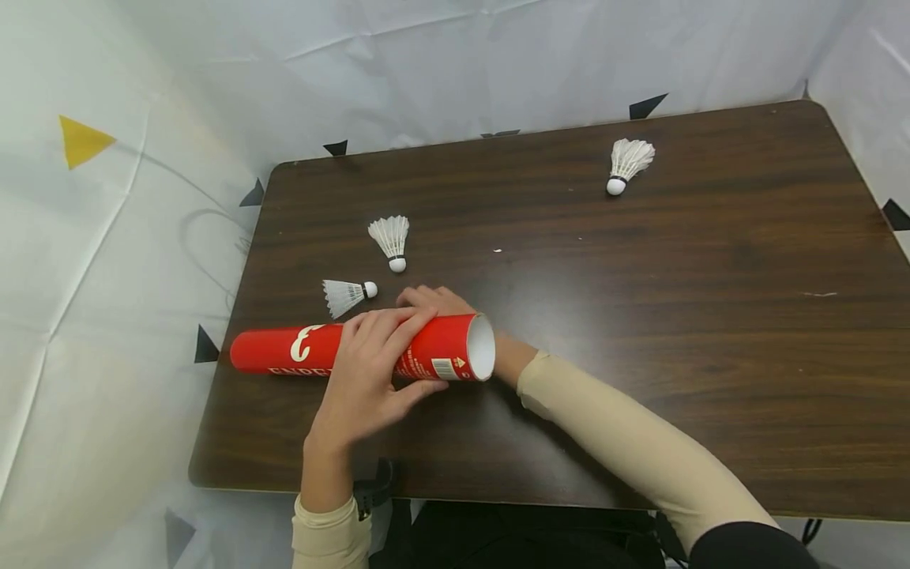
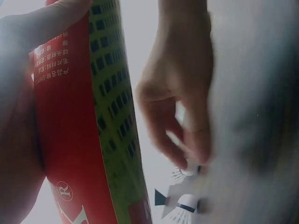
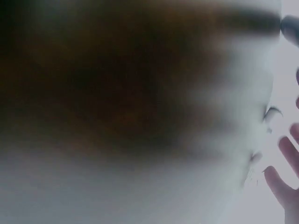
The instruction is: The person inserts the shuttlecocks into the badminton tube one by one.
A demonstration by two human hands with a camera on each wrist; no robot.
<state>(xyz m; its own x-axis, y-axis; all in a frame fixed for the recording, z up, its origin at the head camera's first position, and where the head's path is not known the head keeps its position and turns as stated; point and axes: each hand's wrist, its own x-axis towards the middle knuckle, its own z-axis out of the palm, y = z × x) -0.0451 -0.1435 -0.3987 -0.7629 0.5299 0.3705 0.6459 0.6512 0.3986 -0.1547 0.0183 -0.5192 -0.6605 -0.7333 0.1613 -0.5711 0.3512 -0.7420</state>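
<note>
We are gripping the red tube (image 1: 362, 350) with our left hand (image 1: 370, 371), fingers curling over its top and thumb beneath, as it is lying on its side near the front left of the table (image 1: 711, 316), open end pointing right. Behind the tube, our right hand (image 1: 434, 300) is reaching toward the nearest shuttlecock (image 1: 346, 295), fingers loosely extended, holding nothing. A second shuttlecock (image 1: 392, 239) is lying just beyond the tube, a third (image 1: 627, 163) well apart, far right.

A staged recording booth is suggested. A dark wooden table (image 1: 711, 316) is enclosed by white sheeting (image 1: 426, 71) marked with triangles.
</note>
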